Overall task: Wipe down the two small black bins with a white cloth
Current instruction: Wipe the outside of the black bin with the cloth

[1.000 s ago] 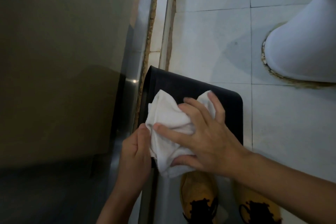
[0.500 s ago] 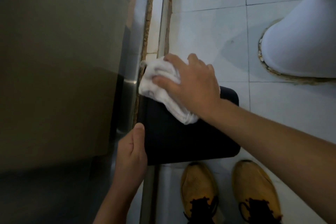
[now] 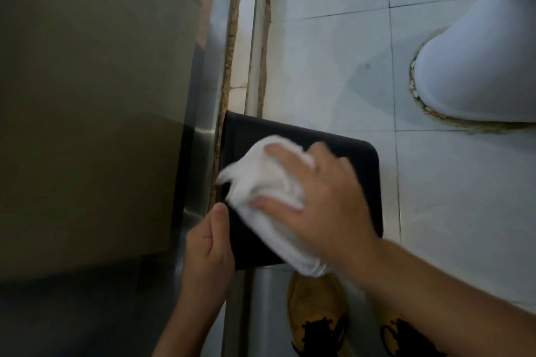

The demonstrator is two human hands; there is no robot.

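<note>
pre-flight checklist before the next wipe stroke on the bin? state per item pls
1. White cloth in contact with the black bin top face: ok.
2. Right hand grip on the cloth, fingers and thumb spread over it: ok.
3. Left hand steadying the bin at its left edge: ok.
4. Room for the stroke: bin's left edge sits close against the metal frame; tight, cannot tell if the cloth clears it.
5. Feet clear: yellow shoes just below the bin's near edge: ok.
6. Second bin located: not in view, cannot tell.
</note>
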